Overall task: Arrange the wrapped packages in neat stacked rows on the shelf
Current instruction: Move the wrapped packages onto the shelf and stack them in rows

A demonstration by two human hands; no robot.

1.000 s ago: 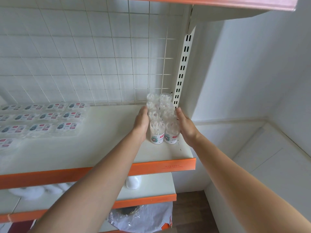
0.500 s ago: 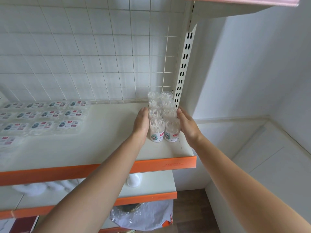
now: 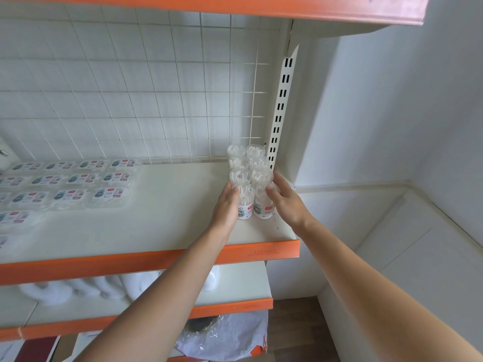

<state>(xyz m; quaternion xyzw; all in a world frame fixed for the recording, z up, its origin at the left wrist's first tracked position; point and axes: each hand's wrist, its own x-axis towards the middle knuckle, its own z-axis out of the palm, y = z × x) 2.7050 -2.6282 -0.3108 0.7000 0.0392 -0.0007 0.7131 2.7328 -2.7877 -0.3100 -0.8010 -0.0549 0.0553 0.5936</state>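
Flanking front tubs (image 3: 246, 195) with left hand (image 3: 226, 206) and right hand (image 3: 286, 203), fingers near straight, touching tub sides; tubs standing two-wide at shelf (image 3: 170, 220) right end.

I can't read a single word from here. The front pair of clear tubs (image 3: 246, 209) carry labels with a red badge and a small cartoon figure, but the lettering is too small to make out. The flat packs (image 3: 70, 195) at the left of the shelf (image 3: 170, 205) show similar labels, all blurred. A faint line of print sits on the orange edge strip (image 3: 261, 253), and it is illegible too.
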